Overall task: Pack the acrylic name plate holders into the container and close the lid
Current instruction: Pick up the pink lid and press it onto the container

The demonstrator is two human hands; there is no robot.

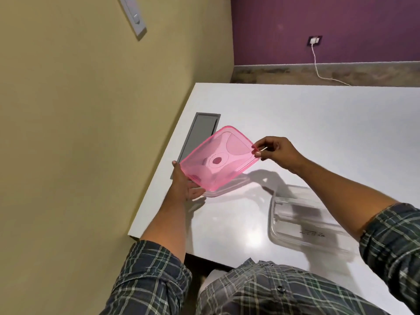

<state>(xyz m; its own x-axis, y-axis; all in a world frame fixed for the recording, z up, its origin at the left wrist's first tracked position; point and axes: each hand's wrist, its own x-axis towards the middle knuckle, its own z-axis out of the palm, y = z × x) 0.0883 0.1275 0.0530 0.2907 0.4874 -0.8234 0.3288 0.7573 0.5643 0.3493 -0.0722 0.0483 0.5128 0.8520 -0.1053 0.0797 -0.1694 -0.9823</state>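
Above the white table (295, 123), both hands hold the pink lid (219, 159), left hand (185, 185) cupping its near corner, right hand (276, 153) pinching the far one; keep it level and square before lowering onto the clear container (302, 219)

Bright, even indoor light, wide-angle bend at your edges.
You get glare on the table (250, 237), soft shadows under the lid (218, 159), motion blur on the clear container (302, 219).
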